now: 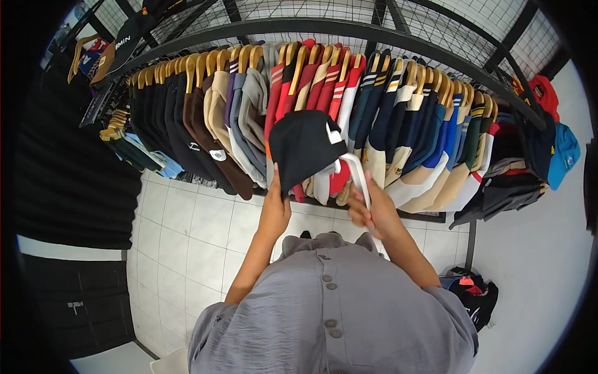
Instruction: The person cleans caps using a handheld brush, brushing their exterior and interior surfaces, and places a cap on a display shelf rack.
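A black cap (302, 146) is held up in front of the clothes rack. My left hand (275, 207) grips its lower left edge, with the fingers partly hidden behind the fabric. Closed round a bent white plastic handle (359, 179) is my right hand (377, 210), its fingers slightly blurred. The upper end of that handle meets the cap's right side, where more white shows at the edge. What kind of thing the handle belongs to, and whether it is fixed to the cap, I cannot tell.
Jackets (243, 106) on wooden hangers fill a black metal rack (299, 26) behind the cap. More caps hang at the far left and right, including a blue one (564, 153). Folded-looking dark garments (473, 299) lie at the lower right. White floor tiles (193, 218) show below.
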